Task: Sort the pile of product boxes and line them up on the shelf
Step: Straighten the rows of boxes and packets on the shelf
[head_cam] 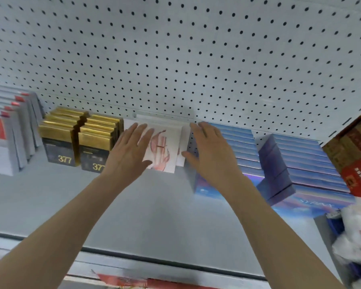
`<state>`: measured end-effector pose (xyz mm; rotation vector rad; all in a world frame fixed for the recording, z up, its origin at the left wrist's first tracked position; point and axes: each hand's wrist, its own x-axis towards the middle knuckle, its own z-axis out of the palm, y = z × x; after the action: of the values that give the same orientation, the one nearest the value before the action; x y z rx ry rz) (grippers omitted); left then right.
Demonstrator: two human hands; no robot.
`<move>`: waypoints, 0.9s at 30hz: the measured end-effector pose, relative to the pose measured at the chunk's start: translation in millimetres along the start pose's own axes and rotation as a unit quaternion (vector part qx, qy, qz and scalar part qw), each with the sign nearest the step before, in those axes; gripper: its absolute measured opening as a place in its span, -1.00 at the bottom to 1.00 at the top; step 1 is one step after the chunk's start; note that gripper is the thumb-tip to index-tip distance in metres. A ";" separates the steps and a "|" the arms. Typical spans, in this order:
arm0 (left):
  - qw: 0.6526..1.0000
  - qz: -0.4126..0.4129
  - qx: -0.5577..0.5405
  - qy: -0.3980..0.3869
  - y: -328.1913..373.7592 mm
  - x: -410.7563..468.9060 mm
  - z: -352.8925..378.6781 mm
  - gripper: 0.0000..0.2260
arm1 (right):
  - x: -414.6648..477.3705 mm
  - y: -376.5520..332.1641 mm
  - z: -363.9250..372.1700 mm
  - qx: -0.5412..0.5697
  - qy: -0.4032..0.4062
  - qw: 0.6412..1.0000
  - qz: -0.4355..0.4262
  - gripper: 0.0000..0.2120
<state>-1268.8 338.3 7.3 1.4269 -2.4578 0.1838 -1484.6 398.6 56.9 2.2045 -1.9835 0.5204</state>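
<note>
On the shelf [133, 209], between gold boxes [71, 140] and blue boxes [296, 161], two flat hands bracketed a row of white boxes [167, 147].
Head view: the white boxes stood upright, printed faces forward, their file running back toward the pegboard [196, 59]. The left hand [129, 151] lay on the front face and the right hand [211, 151] at the right side, fingers straight, gripping nothing. The boxes looked like light, stiff, slippery card, best pressed on the side faces.

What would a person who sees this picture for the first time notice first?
Two hands at the centre: the left hand and the right hand, fingers straight, flank a row of white boxes with a pink drawing. To their left stand black-and-gold boxes marked 377, to their right blue boxes.
</note>
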 end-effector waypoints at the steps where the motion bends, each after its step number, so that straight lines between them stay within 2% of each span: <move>1: 1.000 -0.004 0.004 -0.006 -14.7 5.4 -3.9 -0.18 | 14.5 -12.8 9.6 -0.012 -0.004 1.000 0.006 -0.33; 6: 0.998 0.041 0.038 -0.035 -70.1 38.1 -5.5 -0.17 | 69.7 -38.2 64.0 -0.111 -0.061 0.988 0.090 -0.24; 10: 0.993 0.095 0.032 -0.061 -85.9 57.5 1.7 -0.19 | 72.1 -47.3 84.6 -0.096 -0.061 0.981 0.158 -0.23; 13: 0.990 0.116 -0.001 -0.074 -89.4 59.9 6.6 -0.18 | 58.7 -51.1 87.4 -0.080 -0.017 0.985 0.153 -0.32; 17: 0.988 0.116 -0.042 -0.088 -88.5 56.7 13.4 -0.20 | 46.0 -53.8 87.2 -0.047 -0.003 0.984 0.169 -0.27; 20: 0.990 0.111 -0.030 -0.083 -85.8 57.1 21.9 -0.18 | 47.7 -54.3 88.8 -0.042 -0.029 0.982 0.180 -0.22; 22: 0.993 0.097 0.002 -0.071 -83.2 60.0 30.0 -0.12 | 53.0 -55.6 91.7 -0.050 -0.035 0.985 0.164 -0.25; 24: 0.993 0.091 0.046 -0.062 -79.9 64.6 36.7 -0.05 | 57.4 -56.5 96.3 -0.059 -0.027 0.987 0.148 -0.29; 27: 0.995 0.086 0.042 -0.031 -76.3 72.1 42.4 -0.03 | 62.3 -53.3 102.2 -0.058 -0.007 0.986 0.153 -0.26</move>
<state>-1244.2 229.7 -13.1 1.2703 -2.6532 0.2873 -1410.5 314.0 -10.3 1.8524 -2.3117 0.4101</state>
